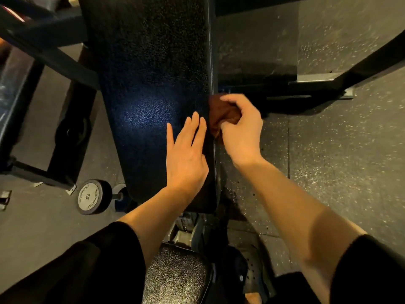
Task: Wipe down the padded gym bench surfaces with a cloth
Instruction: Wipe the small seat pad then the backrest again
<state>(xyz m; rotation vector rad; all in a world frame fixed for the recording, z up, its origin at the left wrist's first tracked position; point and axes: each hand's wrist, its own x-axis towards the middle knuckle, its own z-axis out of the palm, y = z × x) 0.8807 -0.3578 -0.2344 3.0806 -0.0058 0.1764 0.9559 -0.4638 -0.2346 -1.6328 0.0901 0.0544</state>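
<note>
your right hand [240,128] bunched a brown cloth [221,116] against the right edge of the long bench pad [149,84], fingers curled round it, while your left hand [186,154] lay flat on the pad just beside it, fingers straight and holding nothing.

you did best to press the cloth along the side seam in one steady run, the flat hand bracing; the pad's far end was cut off, the side face stayed hidden, and any dirt was lost in the dim light.

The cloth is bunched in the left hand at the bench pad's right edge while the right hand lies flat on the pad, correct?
Hands are swapped. The head view shows the right hand gripping the cloth at the pad edge; the left hand lies flat.
</note>
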